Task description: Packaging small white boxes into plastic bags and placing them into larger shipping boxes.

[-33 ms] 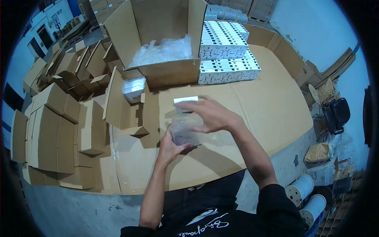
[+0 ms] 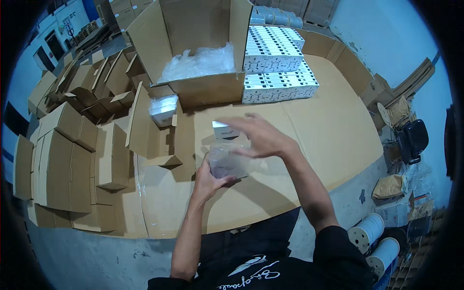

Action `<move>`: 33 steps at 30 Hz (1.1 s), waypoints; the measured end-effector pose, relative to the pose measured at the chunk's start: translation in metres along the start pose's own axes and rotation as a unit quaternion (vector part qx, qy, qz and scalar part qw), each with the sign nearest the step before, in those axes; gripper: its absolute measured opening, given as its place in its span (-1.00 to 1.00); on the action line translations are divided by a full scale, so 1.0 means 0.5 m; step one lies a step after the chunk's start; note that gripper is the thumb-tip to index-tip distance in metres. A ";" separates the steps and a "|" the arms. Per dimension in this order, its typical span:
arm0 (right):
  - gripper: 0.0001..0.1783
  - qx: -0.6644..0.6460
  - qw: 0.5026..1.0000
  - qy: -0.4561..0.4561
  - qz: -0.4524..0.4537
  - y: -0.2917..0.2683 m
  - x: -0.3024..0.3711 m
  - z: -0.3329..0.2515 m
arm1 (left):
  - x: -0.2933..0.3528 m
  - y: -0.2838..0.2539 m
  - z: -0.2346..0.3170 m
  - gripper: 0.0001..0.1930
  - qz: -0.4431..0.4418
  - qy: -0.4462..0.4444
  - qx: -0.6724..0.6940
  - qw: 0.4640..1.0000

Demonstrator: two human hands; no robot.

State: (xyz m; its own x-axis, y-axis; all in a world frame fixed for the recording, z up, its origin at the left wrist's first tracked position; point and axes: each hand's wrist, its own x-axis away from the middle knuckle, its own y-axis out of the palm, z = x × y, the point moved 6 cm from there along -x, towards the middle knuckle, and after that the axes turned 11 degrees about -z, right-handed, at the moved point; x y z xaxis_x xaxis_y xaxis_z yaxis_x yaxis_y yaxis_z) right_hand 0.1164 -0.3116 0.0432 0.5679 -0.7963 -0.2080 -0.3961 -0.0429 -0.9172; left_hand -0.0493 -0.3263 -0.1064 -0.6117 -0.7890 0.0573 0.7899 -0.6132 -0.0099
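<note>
My left hand [image 2: 211, 178] is closed round the near left side of a clear plastic bag [image 2: 223, 164], holding it up over the cardboard-covered table. What lies inside the bag, if anything, is hard to make out. Just beyond it stands a small white box [image 2: 222, 129]. My right hand [image 2: 263, 137] is above the bag's right side, its fingers stretched out and its thumb apart. Those fingers are smeared by motion and partly cover the white box; whether they touch it, I cannot tell.
An open carton [image 2: 208, 92] with bubble wrap [image 2: 200, 63] stands at the back. Beside it are stacked white boxes [image 2: 280, 87]. A smaller open carton [image 2: 166, 153] at left holds wrapped white boxes [image 2: 164, 108]. Several brown cartons [image 2: 58, 159] crowd the left side.
My right hand's fingers have shifted slightly over the white box, uncovering more of its front. My left hand and the bag stay nearly in place.
</note>
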 end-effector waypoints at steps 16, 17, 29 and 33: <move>-0.45 -0.375 0.895 0.173 0.169 0.166 0.059 0.176 | -0.002 -0.013 0.023 -0.13 0.036 0.045 -0.063 0.996; -0.46 -0.361 0.901 0.160 0.180 0.166 0.060 0.179 | -0.003 -0.013 0.024 -0.13 0.035 0.039 -0.071 0.996; -0.66 -0.550 0.736 0.120 0.376 0.122 0.085 0.193 | -0.005 -0.025 0.038 -0.12 0.035 0.077 -0.110 0.990; -0.67 -0.627 0.699 0.070 0.336 0.129 0.072 0.180 | -0.003 -0.015 0.041 -0.12 0.028 0.023 -0.029 0.999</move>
State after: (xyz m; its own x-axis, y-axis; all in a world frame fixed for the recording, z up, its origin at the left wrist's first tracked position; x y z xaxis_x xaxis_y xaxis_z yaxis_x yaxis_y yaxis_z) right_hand 0.1763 -0.2889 -0.0543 -0.0918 -0.9388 -0.3320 -0.9106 -0.0558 0.4095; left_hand -0.0534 -0.3199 -0.0858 -0.5690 -0.8223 0.0098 0.8200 -0.5682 -0.0690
